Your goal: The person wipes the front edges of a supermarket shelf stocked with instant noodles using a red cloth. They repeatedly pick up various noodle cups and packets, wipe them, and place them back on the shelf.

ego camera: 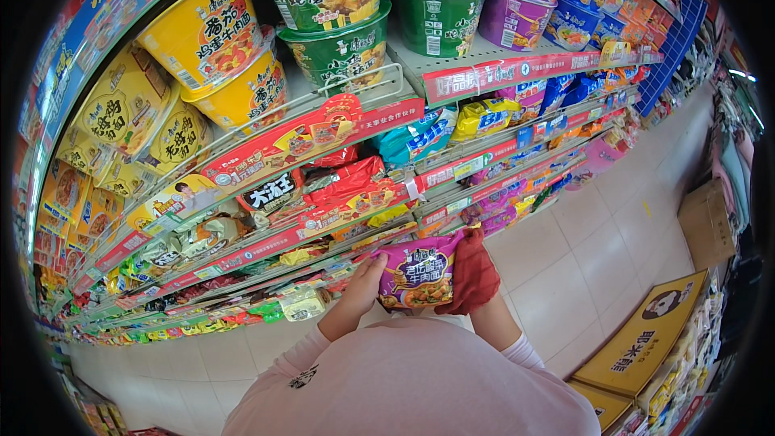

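Observation:
A purple packet of instant noodles (418,272) is held up in front of my body, its printed front facing me. My left hand (363,283) grips its left edge, with the thumb on the front. Over my right hand (478,300) hangs a dark red cloth (475,272), which lies against the packet's right edge. The cloth hides most of that hand's fingers, and whether they also pinch the packet is not visible.
Store shelves rise ahead, with yellow noodle tubs (206,30), green tubs (333,42) and purple tubs (514,18) above bagged noodles and detergent bags (484,118). A tiled floor (563,254) runs right, past a cardboard box (705,224) and a yellow display stand (645,336).

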The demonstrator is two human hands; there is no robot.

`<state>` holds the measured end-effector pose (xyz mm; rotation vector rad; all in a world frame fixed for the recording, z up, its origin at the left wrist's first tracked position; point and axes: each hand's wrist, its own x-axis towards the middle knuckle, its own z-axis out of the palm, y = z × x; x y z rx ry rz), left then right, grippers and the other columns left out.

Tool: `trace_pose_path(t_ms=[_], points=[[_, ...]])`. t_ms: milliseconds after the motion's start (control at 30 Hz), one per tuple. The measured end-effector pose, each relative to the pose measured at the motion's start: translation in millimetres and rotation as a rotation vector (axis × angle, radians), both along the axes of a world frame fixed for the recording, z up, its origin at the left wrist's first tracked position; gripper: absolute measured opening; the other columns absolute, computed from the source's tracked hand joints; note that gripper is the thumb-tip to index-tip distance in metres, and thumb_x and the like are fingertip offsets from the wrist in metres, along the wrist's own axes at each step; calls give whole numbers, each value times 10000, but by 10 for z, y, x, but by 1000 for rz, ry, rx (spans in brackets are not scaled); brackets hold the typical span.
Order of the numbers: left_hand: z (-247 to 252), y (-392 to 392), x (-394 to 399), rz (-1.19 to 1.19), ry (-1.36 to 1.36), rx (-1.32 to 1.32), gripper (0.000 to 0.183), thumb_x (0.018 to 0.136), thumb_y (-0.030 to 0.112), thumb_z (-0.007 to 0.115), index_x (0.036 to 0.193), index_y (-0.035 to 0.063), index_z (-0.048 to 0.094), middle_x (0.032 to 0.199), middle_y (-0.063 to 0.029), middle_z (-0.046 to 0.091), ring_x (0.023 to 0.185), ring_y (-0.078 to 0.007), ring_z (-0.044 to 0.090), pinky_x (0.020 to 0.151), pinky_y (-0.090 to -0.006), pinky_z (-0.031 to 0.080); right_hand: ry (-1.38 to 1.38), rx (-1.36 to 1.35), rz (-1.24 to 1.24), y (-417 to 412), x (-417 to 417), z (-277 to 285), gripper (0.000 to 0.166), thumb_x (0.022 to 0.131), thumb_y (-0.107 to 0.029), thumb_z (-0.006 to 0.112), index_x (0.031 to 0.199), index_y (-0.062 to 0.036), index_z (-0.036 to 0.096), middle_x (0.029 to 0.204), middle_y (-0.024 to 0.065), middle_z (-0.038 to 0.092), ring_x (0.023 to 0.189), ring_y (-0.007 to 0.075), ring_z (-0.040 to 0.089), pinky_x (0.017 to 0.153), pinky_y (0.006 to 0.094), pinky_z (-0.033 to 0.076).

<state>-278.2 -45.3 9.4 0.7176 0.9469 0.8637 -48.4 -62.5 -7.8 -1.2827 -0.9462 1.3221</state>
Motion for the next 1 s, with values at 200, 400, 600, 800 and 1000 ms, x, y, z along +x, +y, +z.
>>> trace_pose_path(t_ms=[200,400,600,800,1000], points=[[165,-32,-44,-46,205,5,408,1047,369,476,1171,8,618,1046,-83,708,892,-137,684,816,-286,547,905,-261,-251,94,-210,469,406,997,-502,398,1138,-159,565,1030,48,613,878,240,582,818,370,501],[82,-29,-57,173,11,36,429,1053,399,460,1148,18,631,1005,-47,687,841,-105,625,791,-262,497,1068,270,-90,159,307,-451,358,1017,-443,407,1146,-154,574,985,43,682,847,224,628,747,384,515],[-3,-40,-66,172,84,233,410,1071,341,433,1253,3,576,1090,-62,668,944,-116,611,880,-269,484,-577,472,-312,31,-441,752,233,861,25,576,1028,-92,690,981,28,713,813,247,670,715,303,510],[31,-154,79,261,448,753,334,1066,220,385,1218,-12,570,1038,-128,677,904,-210,634,848,-341,499,-1153,730,50,-15,-779,510,538,842,-339,624,1359,-199,570,1446,8,500,1340,252,435,1038,508,353],[-4,-212,-26,199,565,651,343,1058,287,416,1042,-8,590,791,-157,623,704,-255,598,674,-386,473,-787,513,-165,191,-730,683,585,825,-139,616,1403,-154,526,1385,126,541,1235,327,536,1017,467,418]])
